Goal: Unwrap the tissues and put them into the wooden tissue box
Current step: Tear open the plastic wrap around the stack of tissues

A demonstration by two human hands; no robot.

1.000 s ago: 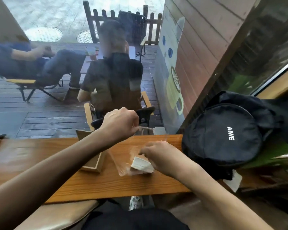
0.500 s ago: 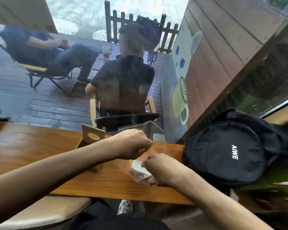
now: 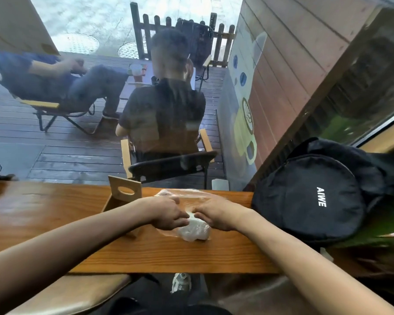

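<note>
A white stack of tissues point(image 3: 194, 230) lies on the wooden counter point(image 3: 55, 214) inside a clear plastic wrapper point(image 3: 187, 193) that stretches away toward the window. My left hand point(image 3: 168, 212) and my right hand point(image 3: 216, 213) sit side by side on the pack, fingers curled onto the wrapper at its far end. The wooden tissue box point(image 3: 121, 196) stands just left of my left hand, its lid with an oval slot propped upright. My left forearm hides part of the box.
A black backpack point(image 3: 314, 196) rests on the counter close to my right hand. A window runs along the counter's far edge, with two seated people on a deck outside. A padded stool point(image 3: 73, 294) is below the counter's near edge.
My left hand has dropped from above the counter onto the pack. The wrapper, earlier pulled up, now lies flat. Both hands have come together on the tissues.
</note>
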